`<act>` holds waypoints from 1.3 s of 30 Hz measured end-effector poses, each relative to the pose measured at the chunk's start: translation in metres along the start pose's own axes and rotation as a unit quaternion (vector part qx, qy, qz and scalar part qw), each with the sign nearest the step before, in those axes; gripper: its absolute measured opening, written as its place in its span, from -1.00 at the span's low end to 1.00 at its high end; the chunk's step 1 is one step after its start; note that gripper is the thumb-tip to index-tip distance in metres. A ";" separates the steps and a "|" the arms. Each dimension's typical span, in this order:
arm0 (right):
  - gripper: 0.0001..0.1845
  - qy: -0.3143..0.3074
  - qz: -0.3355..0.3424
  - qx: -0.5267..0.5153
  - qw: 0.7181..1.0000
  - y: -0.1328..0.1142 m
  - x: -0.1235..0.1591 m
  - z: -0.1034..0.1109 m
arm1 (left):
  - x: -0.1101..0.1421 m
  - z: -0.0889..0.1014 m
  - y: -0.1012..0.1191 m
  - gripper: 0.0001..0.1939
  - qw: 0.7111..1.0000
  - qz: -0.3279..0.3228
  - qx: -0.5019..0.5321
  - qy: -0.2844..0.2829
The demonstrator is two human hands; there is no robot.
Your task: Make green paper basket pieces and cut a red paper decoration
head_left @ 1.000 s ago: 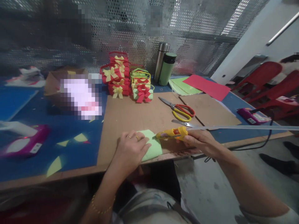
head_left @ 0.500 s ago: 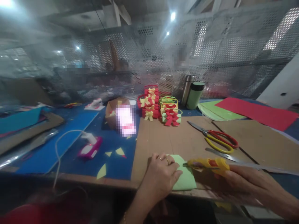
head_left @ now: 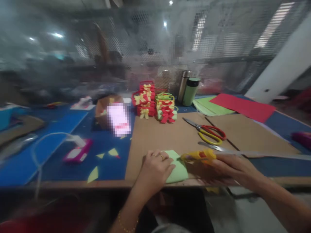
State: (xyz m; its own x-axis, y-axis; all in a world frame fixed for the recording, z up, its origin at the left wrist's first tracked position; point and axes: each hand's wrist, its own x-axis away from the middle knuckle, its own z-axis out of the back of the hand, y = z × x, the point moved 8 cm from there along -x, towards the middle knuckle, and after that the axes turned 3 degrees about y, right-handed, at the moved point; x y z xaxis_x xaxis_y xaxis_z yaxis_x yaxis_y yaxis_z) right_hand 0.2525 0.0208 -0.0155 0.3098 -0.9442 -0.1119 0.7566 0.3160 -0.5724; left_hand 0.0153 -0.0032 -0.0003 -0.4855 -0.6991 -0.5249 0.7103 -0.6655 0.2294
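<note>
My left hand (head_left: 157, 168), with rings on its fingers, holds a folded light green felt piece (head_left: 178, 171) down on the cardboard at the table's near edge. Its fingers are bent over the left part of the piece. In my right hand (head_left: 233, 166) is a yellow glue gun (head_left: 199, 156), lying sideways with its nozzle pointing left. The nozzle tip is over the felt, close to my left fingertips; whether it touches cannot be made out. Just behind lie scissors (head_left: 209, 134) with one red and one yellow handle, and a metal blade (head_left: 211, 146).
Small red bags (head_left: 147, 108) and green bags (head_left: 166, 111) with bows stand at the back, beside a green bottle (head_left: 191, 92) and a steel flask (head_left: 184, 87). Left are a pixelated phone (head_left: 119, 119), a box (head_left: 100, 111), a purple power bank (head_left: 79, 151) and scraps (head_left: 93, 174). Red sheet (head_left: 243, 105) lies right.
The whole view has shifted, so everything appears further left and slightly higher. Both hands keep nearly the same position on the felt, with the nozzle still over it.
</note>
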 end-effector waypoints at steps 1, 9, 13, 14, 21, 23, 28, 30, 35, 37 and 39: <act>-0.25 -0.017 -0.004 -0.012 1.000 -0.006 0.000 0.002 | -0.001 0.000 -0.001 -0.80 1.000 -0.008 -0.007 0.007; -0.22 -0.029 -0.054 -0.140 0.988 -0.011 0.009 0.010 | -0.002 -0.002 -0.006 -0.77 0.999 -0.029 0.023 0.027; -0.31 -0.012 -0.053 -0.163 0.985 -0.016 0.010 0.011 | -0.004 0.001 -0.004 -0.76 0.999 -0.030 0.024 0.014; -0.31 -0.011 -0.051 -0.160 0.986 -0.017 0.010 0.010 | -0.004 0.001 -0.004 -0.75 0.999 -0.029 0.023 0.014; -0.19 -0.008 -0.040 -0.121 0.992 -0.018 0.007 0.008 | -0.005 0.001 -0.004 -0.74 0.999 -0.028 0.022 0.022; -0.19 -0.019 -0.047 -0.107 0.993 -0.019 0.007 0.007 | -0.005 0.001 -0.004 -0.74 0.999 -0.030 0.024 0.016; -0.23 -0.031 -0.051 -0.091 0.994 -0.022 0.006 0.004 | -0.005 0.002 -0.003 -0.73 0.999 -0.034 0.018 0.013; -0.26 -0.033 -0.043 -0.088 0.995 -0.024 0.004 0.003 | -0.005 0.002 -0.002 -0.72 0.999 -0.035 0.018 0.012; -0.32 -0.038 -0.044 -0.084 0.995 -0.025 0.002 0.002 | -0.006 0.003 -0.002 -0.71 0.999 -0.038 0.019 0.019; -0.32 -0.038 -0.046 -0.086 0.995 -0.024 0.003 0.003 | -0.005 0.003 -0.002 -0.71 0.999 -0.040 0.020 0.020; -0.31 -0.035 -0.043 -0.085 0.995 -0.021 0.005 0.004 | -0.005 0.003 -0.001 -0.72 0.999 -0.042 0.023 0.024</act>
State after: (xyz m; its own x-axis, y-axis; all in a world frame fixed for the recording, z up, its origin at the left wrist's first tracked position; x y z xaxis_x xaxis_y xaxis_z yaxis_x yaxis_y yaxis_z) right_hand 0.2406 0.0101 -0.0007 0.2921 -0.9564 -0.0027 0.6753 0.2083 -0.7076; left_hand 0.0151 0.0001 0.0044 -0.5166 -0.6285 -0.5815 0.6441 -0.7327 0.2197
